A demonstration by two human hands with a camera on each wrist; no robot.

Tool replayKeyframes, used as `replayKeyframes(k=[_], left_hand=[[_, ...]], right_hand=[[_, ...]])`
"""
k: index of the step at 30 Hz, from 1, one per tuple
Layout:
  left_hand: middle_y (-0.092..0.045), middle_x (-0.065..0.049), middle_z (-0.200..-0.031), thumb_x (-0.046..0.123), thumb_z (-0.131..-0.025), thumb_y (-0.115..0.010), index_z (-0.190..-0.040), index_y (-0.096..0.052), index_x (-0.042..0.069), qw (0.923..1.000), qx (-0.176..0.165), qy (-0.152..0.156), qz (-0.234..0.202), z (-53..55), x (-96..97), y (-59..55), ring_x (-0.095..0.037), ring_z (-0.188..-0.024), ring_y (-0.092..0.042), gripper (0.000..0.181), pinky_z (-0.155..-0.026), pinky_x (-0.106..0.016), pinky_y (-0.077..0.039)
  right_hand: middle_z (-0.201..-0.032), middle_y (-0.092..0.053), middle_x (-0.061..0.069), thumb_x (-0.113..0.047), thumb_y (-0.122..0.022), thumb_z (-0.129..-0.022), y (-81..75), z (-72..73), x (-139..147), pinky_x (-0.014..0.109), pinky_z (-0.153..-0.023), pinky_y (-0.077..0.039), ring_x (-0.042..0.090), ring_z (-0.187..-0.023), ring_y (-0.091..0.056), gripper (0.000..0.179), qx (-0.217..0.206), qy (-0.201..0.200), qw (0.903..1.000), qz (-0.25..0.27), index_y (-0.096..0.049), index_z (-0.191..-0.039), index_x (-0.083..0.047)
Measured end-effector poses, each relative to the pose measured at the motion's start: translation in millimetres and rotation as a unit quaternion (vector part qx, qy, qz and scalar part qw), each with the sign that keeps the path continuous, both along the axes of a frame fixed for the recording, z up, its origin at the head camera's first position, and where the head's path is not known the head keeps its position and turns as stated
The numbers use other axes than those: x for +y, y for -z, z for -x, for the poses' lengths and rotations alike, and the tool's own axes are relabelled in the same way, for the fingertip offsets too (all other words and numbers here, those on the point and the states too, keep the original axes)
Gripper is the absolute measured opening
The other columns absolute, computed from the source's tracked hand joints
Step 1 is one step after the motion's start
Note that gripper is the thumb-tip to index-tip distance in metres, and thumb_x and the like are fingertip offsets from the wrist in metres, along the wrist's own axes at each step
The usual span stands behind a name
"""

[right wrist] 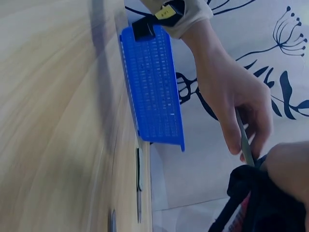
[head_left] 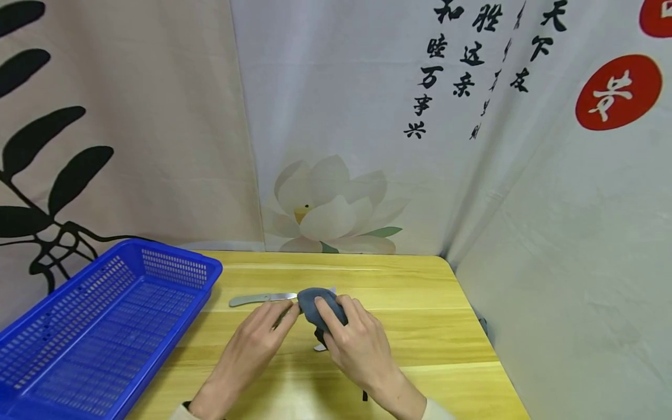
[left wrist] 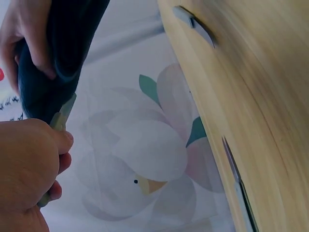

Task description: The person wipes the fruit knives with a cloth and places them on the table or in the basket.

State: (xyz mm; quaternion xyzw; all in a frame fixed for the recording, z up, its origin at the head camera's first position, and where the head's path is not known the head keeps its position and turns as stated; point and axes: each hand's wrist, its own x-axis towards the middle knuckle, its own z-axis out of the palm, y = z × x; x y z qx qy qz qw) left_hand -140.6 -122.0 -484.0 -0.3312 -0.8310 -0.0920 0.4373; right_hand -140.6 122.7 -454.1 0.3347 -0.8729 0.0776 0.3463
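My right hand [head_left: 362, 341] grips a dark blue cloth item [head_left: 317, 309] above the table, its thumb lying across the fabric. My left hand [head_left: 265, 329] holds a small knife [right wrist: 244, 140] by its grey-green handle. The knife's blade [left wrist: 70, 105] meets the lower edge of the cloth; whether it goes inside a fold cannot be told. In the right wrist view a dark strap-like edge and a bit of red show on the cloth. On the table behind the hands lies another knife [head_left: 257, 300] with a pale handle. A third knife [left wrist: 194, 23] lies farther along the table.
A blue plastic basket [head_left: 133, 373] with mesh walls stands on the left of the wooden table [head_left: 436, 332]. Behind the table hangs a printed curtain [head_left: 336, 105] with a lotus and black characters. The table's right edge meets another hanging cloth.
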Motion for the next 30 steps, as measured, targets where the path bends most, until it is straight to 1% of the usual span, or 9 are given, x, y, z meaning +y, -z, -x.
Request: replayKeyframes(k=[2,6,10,12,16,22,26,30], left_hand=[[-0.077,-0.016,-0.120,0.004,-0.123,-0.021,-0.129,-0.076,0.002,0.9999,0.010,-0.005,0.004,-0.3,1.2,-0.6,-0.029,-0.101,-0.074,0.056,-0.087,-0.040,-0.067],[-0.077,-0.016,-0.121,0.003,-0.124,-0.024,-0.129,-0.076,0.003,0.9996,0.025,-0.012,0.007,-0.8,1.8,-0.4,-0.029,-0.102,-0.074,0.053,-0.088,-0.040,-0.066],[-0.078,-0.015,-0.122,0.003,-0.123,-0.027,-0.131,-0.076,0.006,0.9993,0.035,-0.014,0.009,-0.3,2.4,0.6,-0.028,-0.102,-0.074,0.051,-0.089,-0.039,-0.065],[-0.078,-0.015,-0.122,0.003,-0.123,-0.028,-0.132,-0.077,0.007,0.9993,0.034,-0.014,0.010,-0.3,2.9,1.0,-0.028,-0.102,-0.074,0.050,-0.090,-0.038,-0.065],[-0.078,-0.016,-0.123,0.005,-0.124,-0.029,-0.131,-0.077,0.007,0.9997,0.019,-0.016,0.009,-1.3,3.0,1.3,-0.028,-0.102,-0.074,0.049,-0.089,-0.038,-0.066],[-0.079,-0.016,-0.121,0.007,-0.124,-0.031,-0.130,-0.079,0.007,0.9996,0.025,-0.012,0.000,-0.5,3.3,1.9,-0.027,-0.099,-0.074,0.048,-0.084,-0.037,-0.066],[-0.078,-0.016,-0.121,0.008,-0.124,-0.031,-0.130,-0.079,0.007,0.9997,0.020,-0.010,-0.002,-0.2,2.9,2.1,-0.027,-0.098,-0.074,0.048,-0.085,-0.036,-0.066],[-0.078,-0.016,-0.121,0.009,-0.124,-0.030,-0.130,-0.078,0.007,0.9999,0.012,-0.009,-0.004,-0.7,2.0,2.1,-0.027,-0.099,-0.073,0.049,-0.085,-0.037,-0.067]], right_hand=[[-0.115,-0.070,0.011,-0.019,-0.104,-0.079,-0.4,-1.3,-3.3,0.029,-0.070,-0.065,0.020,-0.091,-0.071,0.074,0.001,0.003,1.0000,-0.007,-0.072,-0.145,-0.018],[-0.114,-0.069,0.011,-0.020,-0.104,-0.079,0.0,-1.9,-5.3,0.028,-0.069,-0.064,0.019,-0.089,-0.069,0.073,0.008,0.011,0.9998,-0.016,-0.072,-0.145,-0.018],[-0.113,-0.070,0.012,-0.020,-0.104,-0.078,1.8,0.5,-2.8,0.028,-0.067,-0.064,0.019,-0.087,-0.068,0.072,0.018,0.017,0.9995,-0.020,-0.073,-0.143,-0.019],[-0.113,-0.070,0.012,-0.021,-0.105,-0.077,2.2,2.7,-0.4,0.029,-0.068,-0.064,0.020,-0.086,-0.068,0.073,0.024,0.021,0.9993,-0.021,-0.073,-0.143,-0.019],[-0.114,-0.070,0.012,-0.020,-0.105,-0.077,1.7,8.2,6.2,0.031,-0.068,-0.065,0.022,-0.087,-0.069,0.074,0.028,0.032,0.9989,-0.018,-0.073,-0.143,-0.020],[-0.116,-0.073,0.015,-0.016,-0.105,-0.076,3.7,18.2,18.4,0.034,-0.069,-0.067,0.025,-0.090,-0.072,0.075,0.028,0.043,0.9986,-0.011,-0.072,-0.144,-0.020],[-0.116,-0.073,0.017,-0.013,-0.105,-0.075,4.1,22.7,26.7,0.035,-0.068,-0.067,0.027,-0.090,-0.072,0.077,0.028,0.049,0.9984,-0.003,-0.072,-0.144,-0.018],[-0.116,-0.073,0.018,-0.011,-0.104,-0.076,3.1,27.0,35.9,0.037,-0.067,-0.066,0.028,-0.089,-0.070,0.076,0.024,0.062,0.9978,-0.001,-0.072,-0.145,-0.017]])
